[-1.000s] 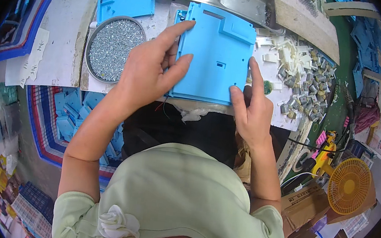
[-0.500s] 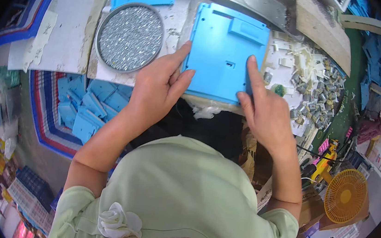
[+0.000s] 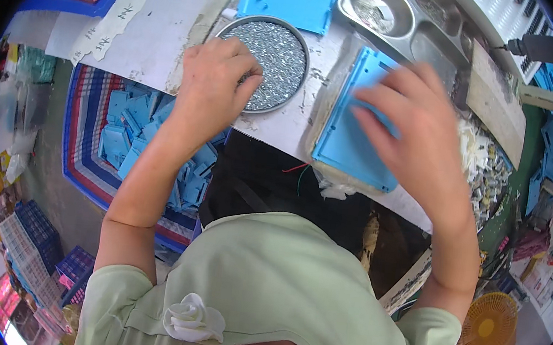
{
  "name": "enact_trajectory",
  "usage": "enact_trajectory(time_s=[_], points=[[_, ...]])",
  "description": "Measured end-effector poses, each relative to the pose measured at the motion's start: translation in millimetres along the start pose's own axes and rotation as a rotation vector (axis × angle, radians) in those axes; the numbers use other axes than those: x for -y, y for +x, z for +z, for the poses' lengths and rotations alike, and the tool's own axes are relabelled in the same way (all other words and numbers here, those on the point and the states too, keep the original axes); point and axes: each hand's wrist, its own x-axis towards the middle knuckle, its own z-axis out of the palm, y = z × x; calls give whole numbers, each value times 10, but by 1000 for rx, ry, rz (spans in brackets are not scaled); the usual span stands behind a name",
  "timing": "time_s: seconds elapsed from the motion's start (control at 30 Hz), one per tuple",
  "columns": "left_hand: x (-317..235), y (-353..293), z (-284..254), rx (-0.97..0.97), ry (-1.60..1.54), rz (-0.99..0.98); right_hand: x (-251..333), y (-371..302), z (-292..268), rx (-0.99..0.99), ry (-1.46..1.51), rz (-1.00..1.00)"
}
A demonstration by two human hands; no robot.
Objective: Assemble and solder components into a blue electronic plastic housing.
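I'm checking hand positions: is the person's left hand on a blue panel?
No, the left hand is at the round dish of small metal pieces.

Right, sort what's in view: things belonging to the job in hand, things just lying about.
Likely the job's:
blue panel, under the right hand
bowl of metal bits, left hand over its edge

Seemingly just lying about:
fan
torn paper

Short dark handwritten marks run along a torn piece of white paper (image 3: 111, 28) in the upper left of the frame, on the pale table (image 3: 171, 17). At the right of the frame, any print on the white packets (image 3: 531, 265) is too small to read.
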Motion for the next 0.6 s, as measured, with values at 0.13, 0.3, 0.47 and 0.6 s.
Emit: enact_trajectory(time_s=[0.13,0.3,0.47,0.6], points=[[25,43,71,-83,25,-8,21,755,706,24,-130,-175],[-2,31,-22,-130,-28,-26,-46,951,800,146,-175,-146],[-249,175,61,-208,-280,71,-177,750,482,-30,74,-78],[-478,458,255,-209,-372,173,-460,180,-93,-103,129,116]])
